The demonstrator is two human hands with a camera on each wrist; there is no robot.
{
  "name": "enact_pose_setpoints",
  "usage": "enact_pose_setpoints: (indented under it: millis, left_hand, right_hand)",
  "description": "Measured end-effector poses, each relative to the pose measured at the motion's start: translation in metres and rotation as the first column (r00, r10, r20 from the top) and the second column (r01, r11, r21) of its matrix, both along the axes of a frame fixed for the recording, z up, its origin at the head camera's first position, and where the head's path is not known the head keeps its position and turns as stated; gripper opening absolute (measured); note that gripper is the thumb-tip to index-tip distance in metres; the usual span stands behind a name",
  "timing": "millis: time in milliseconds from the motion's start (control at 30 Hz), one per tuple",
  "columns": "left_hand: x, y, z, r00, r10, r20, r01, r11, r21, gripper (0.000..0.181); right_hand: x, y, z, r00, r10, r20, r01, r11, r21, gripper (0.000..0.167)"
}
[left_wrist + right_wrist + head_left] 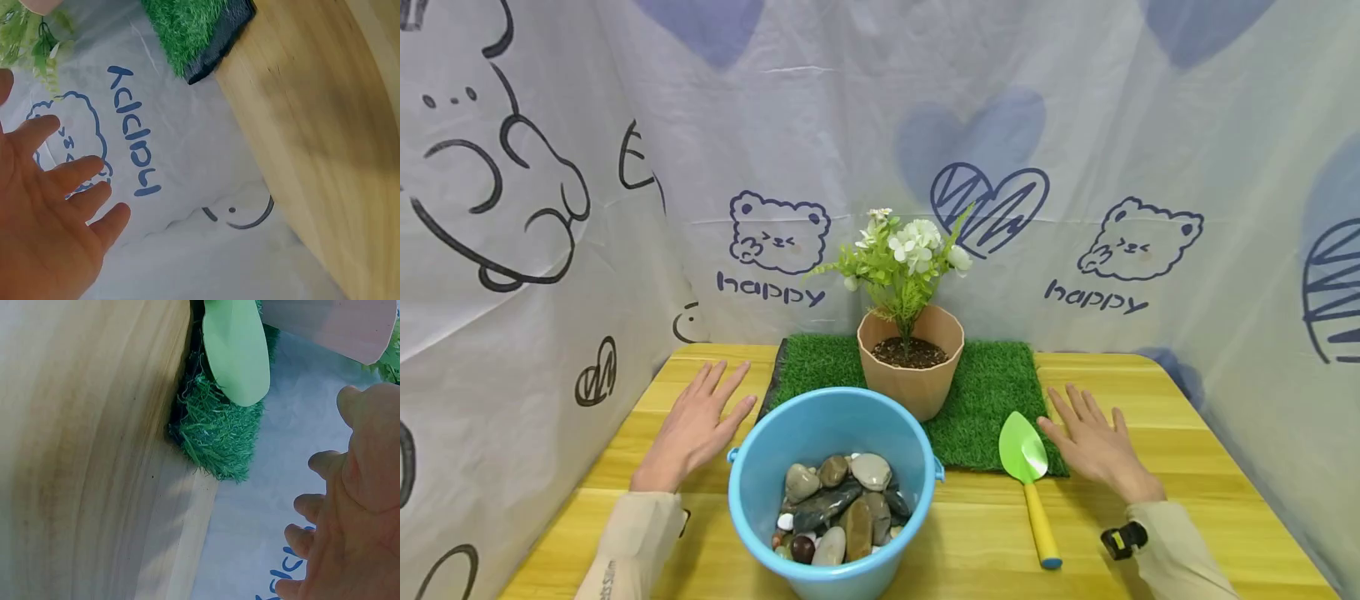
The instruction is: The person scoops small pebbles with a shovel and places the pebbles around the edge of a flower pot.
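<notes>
My left hand [695, 429], fingers spread and holding nothing, is over the table left of a light blue bucket [745, 508] with stones [823, 504] in it. On the right, my right hand [1097, 442] is likewise spread and empty, beside a trowel with a green blade [1022, 448] and a yellow handle [1039, 521]. Behind the bucket a pinkish pot [913, 387] holds a white-flowered plant [910, 258]. The wrist views show both palms, the left hand [50, 206] and the right hand [356, 500], with nothing in them.
A green turf mat [992, 400] lies under the pot, and the trowel's blade rests over its front right part. The wooden table [970, 542] reaches a printed cloth [850, 125] hung behind and at both sides. A dark band is on the right wrist.
</notes>
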State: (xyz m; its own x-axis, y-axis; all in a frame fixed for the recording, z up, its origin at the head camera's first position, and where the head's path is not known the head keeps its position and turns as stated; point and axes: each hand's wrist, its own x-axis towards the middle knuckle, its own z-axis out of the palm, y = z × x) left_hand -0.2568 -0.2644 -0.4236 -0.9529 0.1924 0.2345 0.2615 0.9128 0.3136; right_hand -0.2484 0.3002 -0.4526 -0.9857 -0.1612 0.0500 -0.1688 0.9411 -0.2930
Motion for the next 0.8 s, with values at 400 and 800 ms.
enact_pose_setpoints:
  millis: [400,800]
  left_hand:
    - [0.009,0.009,0.003,0.997,-0.072,-0.003,0.070,0.950,0.305,0.058]
    - [0.025,0.030,0.007,0.963,-0.255,-0.082,0.258,0.802,0.538,0.045]
  right_hand:
    - [0.002,-0.003,-0.005,1.000,0.004,0.012,-0.004,1.000,-0.027,0.072]
    - [0.001,-0.007,-0.005,1.000,0.025,0.014,-0.024,0.999,-0.045,0.072]
